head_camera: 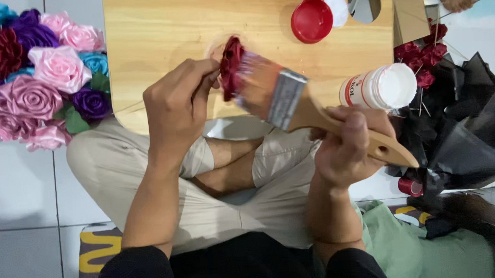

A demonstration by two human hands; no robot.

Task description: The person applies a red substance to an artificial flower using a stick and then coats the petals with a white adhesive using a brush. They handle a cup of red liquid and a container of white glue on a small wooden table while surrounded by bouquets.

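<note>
The person sits cross-legged on the floor with a wooden board (159, 31) in front of the knees. The left hand (176, 106) is curled shut, and its fingertips pinch a dark red ribbon rose (231, 67) and hold it up just above the board. The right hand (345, 146) is wrapped tight around the wooden handle of a wide flat paintbrush (290, 101). The soft hairs of the brush touch the side of the rose. They look blurry, so the brush seems to be moving. It looks like the step right now is brushing something onto the petals of the rose. A white bottle (376, 88) lies just beside the right hand, with its open mouth facing the camera. A red lid (311, 20) sits on the far part of the board, well apart from the rose. The next move likely needs a gentle touch. The left hand would have to turn the rose a little so the brush can reach the other petals, and the pinch must stay soft so the petals do not get squashed. A big bunch of pink, purple and blue ribbon roses (39, 76) lies on the floor to the left. More dark red roses (424, 53) and black wrapping paper (469, 124) lie to the right.
</note>
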